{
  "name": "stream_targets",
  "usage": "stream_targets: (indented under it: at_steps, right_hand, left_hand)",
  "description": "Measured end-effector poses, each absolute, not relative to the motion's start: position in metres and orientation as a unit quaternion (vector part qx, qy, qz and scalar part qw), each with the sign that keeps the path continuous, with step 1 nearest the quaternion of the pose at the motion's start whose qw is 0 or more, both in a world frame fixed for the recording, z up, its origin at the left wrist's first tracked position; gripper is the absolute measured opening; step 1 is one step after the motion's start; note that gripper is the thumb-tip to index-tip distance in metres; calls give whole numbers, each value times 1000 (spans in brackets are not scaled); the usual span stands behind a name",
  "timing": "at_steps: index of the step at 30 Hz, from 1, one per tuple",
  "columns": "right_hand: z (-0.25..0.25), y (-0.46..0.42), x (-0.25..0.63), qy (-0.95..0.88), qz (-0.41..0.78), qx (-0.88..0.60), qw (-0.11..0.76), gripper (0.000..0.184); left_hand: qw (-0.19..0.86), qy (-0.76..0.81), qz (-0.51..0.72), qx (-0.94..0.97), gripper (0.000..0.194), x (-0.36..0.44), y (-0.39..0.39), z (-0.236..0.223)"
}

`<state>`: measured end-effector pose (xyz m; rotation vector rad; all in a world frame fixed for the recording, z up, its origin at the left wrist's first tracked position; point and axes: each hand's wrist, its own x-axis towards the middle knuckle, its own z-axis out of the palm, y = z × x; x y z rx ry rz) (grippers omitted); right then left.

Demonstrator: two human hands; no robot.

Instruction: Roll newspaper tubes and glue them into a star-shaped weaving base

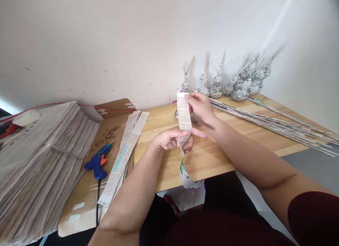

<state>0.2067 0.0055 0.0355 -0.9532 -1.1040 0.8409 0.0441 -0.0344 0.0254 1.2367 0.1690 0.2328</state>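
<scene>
A long narrow strip of newspaper stands upright between both hands above the wooden table. My right hand pinches its top end with the fingertips. My left hand is closed round the strip lower down, forefinger stretched to the right. The strip's tail hangs over the table's front edge toward my lap.
A thick stack of newspapers fills the left. A blue glue gun lies beside several cut paper strips. Rolled paper sticks lie at the right, with small woven paper figures along the wall.
</scene>
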Motion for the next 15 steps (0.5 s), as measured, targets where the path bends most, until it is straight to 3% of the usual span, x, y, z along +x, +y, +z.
stream_targets:
  at_steps: [10,15]
  right_hand:
    - [36,10,213,-453,387,-436,674,32]
    - [32,15,217,-444,471,-392,653,37]
  left_hand:
    - [826,94,57,553,66,46,-36,25]
    - [832,154,87,526,88,49,-39,32]
